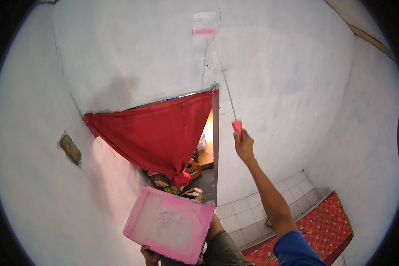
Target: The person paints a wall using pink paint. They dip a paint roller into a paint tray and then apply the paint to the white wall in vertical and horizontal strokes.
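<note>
Surveying the room, we find a pale, unevenly coated wall (pixel 288 88) ahead, with a glossy patch (pixel 204 17) high up. A thin crack runs down it toward the door frame (pixel 216 146). A red curtain (pixel 159 128), knotted near its lower end, hangs across the doorway; a guitar (pixel 192 170) and assorted clutter show behind it. We record a rough hole (pixel 71 150) in the left wall. At lower right we note white tiles (pixel 248 208) and a red patterned mat (pixel 326 221).

We observe the right arm (pixel 270 195), in a blue sleeve (pixel 295 248), extended forward and up. The right hand (pixel 244 144) has its fingers wrapped around the red handle (pixel 237 127), whose upper part projects above the grip. From it a slender rod (pixel 228 88) rises to the pink roller (pixel 204 31), well above the fingers and just below the glossy patch. We cannot confirm contact with the wall.

The left hand (pixel 150 256) grips the pink tray (pixel 135 221) by its lower left edge. The tray tilts toward us, whitish inside. Some fingers are hidden beneath; we cannot tell their spread.
</note>
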Tool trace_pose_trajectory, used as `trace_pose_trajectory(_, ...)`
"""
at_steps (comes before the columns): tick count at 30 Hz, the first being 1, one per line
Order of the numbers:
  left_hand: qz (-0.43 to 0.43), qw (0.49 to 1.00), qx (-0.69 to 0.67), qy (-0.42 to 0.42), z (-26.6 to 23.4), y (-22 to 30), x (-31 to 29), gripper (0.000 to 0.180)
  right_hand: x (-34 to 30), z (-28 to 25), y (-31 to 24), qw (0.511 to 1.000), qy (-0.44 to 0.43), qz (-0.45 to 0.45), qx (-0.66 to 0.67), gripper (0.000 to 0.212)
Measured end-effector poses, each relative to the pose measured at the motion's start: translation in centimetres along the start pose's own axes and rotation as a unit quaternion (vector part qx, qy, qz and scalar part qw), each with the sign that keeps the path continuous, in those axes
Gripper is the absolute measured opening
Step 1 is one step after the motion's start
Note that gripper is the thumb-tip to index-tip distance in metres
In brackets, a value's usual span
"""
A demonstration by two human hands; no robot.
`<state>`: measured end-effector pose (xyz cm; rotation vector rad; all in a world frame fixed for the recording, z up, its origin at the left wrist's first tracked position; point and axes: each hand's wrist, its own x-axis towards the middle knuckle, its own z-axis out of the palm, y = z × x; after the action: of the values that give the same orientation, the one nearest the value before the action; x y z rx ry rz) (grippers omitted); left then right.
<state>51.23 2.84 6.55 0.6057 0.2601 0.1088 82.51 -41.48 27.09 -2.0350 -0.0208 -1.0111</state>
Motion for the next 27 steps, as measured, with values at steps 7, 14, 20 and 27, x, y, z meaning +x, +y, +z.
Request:
trace_pose_trajectory(7,-0.003,1.000,-0.006,0.007,-1.3,0.0,0.5,0.076,-7.5,0.4,3.6,0.999,-0.023,0.034,-0.008,0.029)
trace_pose_trajectory(14,-0.010,1.000,-0.002,0.006,0.5,-0.3,0.4,0.074,2.9,0.0,-2.2,0.999,0.021,-0.038,-0.005,0.028)
trace_pose_trajectory(20,-0.015,1.000,-0.025,0.011,0.3,0.2,0.0,0.072,-1.1,2.4,-1.4,1.000,-0.009,-0.010,0.020,0.030)
trace_pose_trajectory(27,-0.002,1.000,-0.017,0.007,-1.3,0.2,0.5,0.070,-8.2,2.5,-0.4,0.997,-0.026,0.071,0.030,0.031)
